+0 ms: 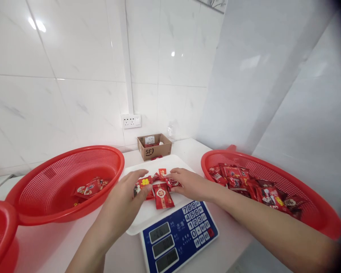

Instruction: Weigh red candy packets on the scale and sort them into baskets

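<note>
On the white tray (147,216) of a digital scale (179,237) lie several red snack packets (163,196) in a small cluster. My left hand (127,193) curves around the left side of the cluster, thumb and fingers apart. A red packet with yellow print (143,184) shows between them; I cannot tell how firmly they touch it. From the right, my right hand (187,182) reaches in with bent fingers close together at a dark red packet (173,183), which it seems to grip. Part of that packet is hidden under the hand.
A red mesh basket (74,153) with a few packets stands left; another red basket (265,167) with many packets stands right. Part of a third red basket (0,223) shows at the left edge. Behind the scale are a cardboard box (156,151) and a clear plastic bottle (171,131).
</note>
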Demonstrator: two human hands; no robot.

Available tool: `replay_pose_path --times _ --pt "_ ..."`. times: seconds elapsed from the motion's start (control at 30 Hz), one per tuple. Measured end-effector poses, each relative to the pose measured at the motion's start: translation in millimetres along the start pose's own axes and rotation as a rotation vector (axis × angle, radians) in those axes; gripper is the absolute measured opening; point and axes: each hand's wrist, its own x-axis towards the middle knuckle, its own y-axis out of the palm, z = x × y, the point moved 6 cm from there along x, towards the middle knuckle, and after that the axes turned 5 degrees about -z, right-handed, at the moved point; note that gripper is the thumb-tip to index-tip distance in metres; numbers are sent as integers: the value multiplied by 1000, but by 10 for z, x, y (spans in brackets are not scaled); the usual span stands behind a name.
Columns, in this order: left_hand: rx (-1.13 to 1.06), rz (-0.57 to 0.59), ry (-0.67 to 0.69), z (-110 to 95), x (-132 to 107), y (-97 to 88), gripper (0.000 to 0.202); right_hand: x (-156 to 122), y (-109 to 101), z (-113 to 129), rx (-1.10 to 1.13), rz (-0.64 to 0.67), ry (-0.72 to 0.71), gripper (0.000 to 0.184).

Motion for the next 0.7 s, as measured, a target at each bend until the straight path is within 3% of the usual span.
replay_pose_path --times 0.17,0.43,0.7 --pt "122 213 137 44 -62 257 41 -103 -6 -151 28 48 64 46" --pt "242 395 82 61 -118 361 45 -95 23 -188 78 18 9 48" --pt "320 451 124 48 -111 403 41 -66 10 -124 36 12 -43 49"
